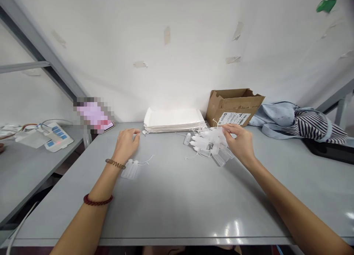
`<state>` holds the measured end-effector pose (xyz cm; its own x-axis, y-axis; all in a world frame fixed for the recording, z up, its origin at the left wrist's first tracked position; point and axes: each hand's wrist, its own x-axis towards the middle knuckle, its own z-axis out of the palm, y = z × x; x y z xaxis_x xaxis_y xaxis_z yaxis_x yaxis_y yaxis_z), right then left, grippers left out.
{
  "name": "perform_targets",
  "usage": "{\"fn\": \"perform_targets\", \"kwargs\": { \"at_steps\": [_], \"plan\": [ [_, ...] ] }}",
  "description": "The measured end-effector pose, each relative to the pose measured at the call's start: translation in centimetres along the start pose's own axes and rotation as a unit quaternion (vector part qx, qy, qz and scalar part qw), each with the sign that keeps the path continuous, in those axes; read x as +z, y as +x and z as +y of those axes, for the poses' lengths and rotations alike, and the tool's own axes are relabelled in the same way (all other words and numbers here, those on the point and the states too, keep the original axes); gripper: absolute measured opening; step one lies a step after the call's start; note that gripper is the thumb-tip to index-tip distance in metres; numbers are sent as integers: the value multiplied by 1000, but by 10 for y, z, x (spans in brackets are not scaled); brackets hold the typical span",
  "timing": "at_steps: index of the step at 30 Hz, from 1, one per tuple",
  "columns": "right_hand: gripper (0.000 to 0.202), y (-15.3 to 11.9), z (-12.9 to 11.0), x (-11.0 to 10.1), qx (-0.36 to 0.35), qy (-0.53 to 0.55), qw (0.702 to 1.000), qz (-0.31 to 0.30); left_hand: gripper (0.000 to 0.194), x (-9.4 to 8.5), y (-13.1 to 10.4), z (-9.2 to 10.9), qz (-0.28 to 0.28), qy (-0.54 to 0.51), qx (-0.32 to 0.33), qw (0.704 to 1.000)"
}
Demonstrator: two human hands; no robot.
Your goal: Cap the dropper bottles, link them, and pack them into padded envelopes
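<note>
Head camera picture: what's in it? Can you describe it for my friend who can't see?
A person's right hand is at a pile of small see-through plastic pieces on a grey table. The left hand, loosely curled, is near a smaller bunch of pieces. Behind are a white stack and an open cardboard box.
</note>
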<state>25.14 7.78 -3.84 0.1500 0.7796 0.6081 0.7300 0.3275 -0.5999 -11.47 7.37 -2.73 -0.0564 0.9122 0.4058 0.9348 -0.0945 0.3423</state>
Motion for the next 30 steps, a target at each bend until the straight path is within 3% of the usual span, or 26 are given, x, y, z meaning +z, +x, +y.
{"fn": "perform_targets", "kwargs": {
  "at_steps": [7,15,20,23,26,30],
  "plan": [
    [22,2,-1,-5,44,-25,998,-23,46,21,12,-35,-105,2,73,992],
    [23,2,-6,-6,35,-44,998,34,49,28,14,-41,-151,4,99,984],
    [17,-4,-19,-5,-105,-45,981,159,38,21,15,-38,-153,29,69,985],
    [17,-19,-33,0,-215,-8,960,179,33,15,15,-37,-161,51,40,985],
    [27,-39,-54,10,-279,36,954,102,24,10,14,-37,-181,73,7,981],
    [25,-60,-94,36,-339,80,925,-153,27,7,14,-37,-208,88,-34,974]
  ]
}}
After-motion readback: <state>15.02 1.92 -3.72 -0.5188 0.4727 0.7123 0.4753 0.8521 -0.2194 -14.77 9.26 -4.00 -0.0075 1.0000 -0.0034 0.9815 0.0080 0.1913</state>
